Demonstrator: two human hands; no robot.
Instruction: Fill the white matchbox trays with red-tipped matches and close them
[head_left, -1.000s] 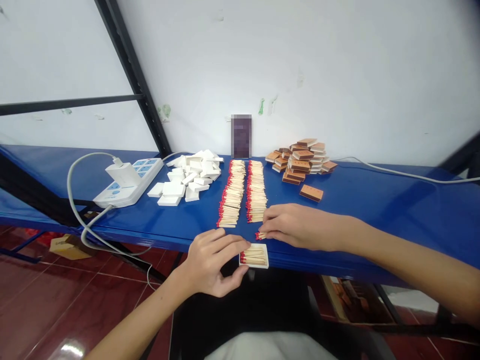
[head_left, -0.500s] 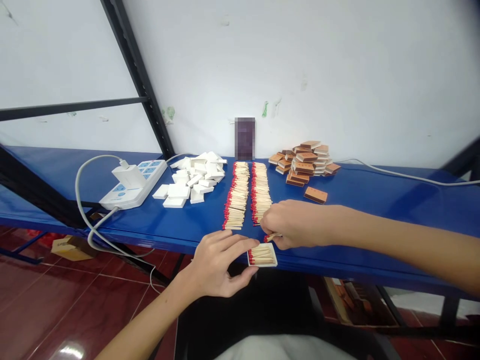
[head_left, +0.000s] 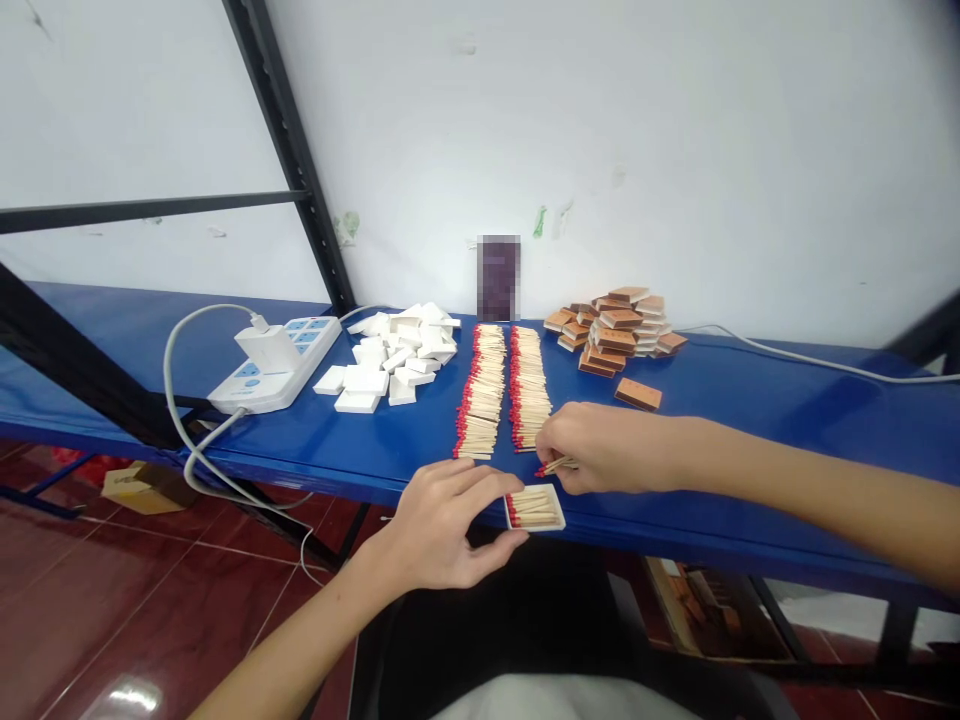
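Note:
A small white tray point(head_left: 559, 521) filled with red-tipped matches sits at the near edge of the blue table point(head_left: 750, 420). My left hand point(head_left: 442, 525) grips the tray's left end between thumb and fingers. Just above the tray, my right hand point(head_left: 600, 448) is closed in a pinch on a few matches point(head_left: 553, 465), their red tips pointing left. Two long rows of loose matches point(head_left: 504, 390) lie just beyond my hands.
A heap of empty white trays point(head_left: 390, 360) lies left of the matches, with a white power strip point(head_left: 274, 365) and its cable further left. Brown matchbox sleeves point(head_left: 615, 330) are piled at the back right. A black metal frame point(head_left: 292, 160) slants up the wall.
My right hand has lifted a few matches off the table and curled into a pinch above the tray. The left hand has kept its hold on the tray.

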